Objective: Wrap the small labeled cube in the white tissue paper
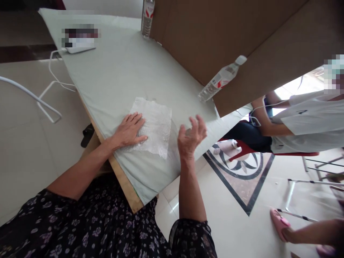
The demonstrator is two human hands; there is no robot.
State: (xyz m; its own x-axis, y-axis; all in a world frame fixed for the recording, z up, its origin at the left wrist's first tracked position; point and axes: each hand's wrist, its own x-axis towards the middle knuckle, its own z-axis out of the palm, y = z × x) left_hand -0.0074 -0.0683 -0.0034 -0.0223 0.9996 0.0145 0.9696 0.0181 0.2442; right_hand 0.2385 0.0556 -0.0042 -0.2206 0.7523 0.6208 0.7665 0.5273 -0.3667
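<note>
A whitish, translucent sheet that looks like bubble wrap (157,125) lies flat on the pale green cloth of the table (107,75). On its left part rests my left hand (130,129), palm down with the fingers spread. To the right of the sheet, my right hand (192,136) is raised over the cloth, fingers apart and slightly curled, with nothing seen in it. The right fingertips are a little blurred.
A tall brown cardboard panel (193,39) stands at the back right. Beside it are a tilted water bottle (221,79) and an upright bottle (147,21). A white device (80,48) with cables sits far left. A seated person (303,118) is at the right.
</note>
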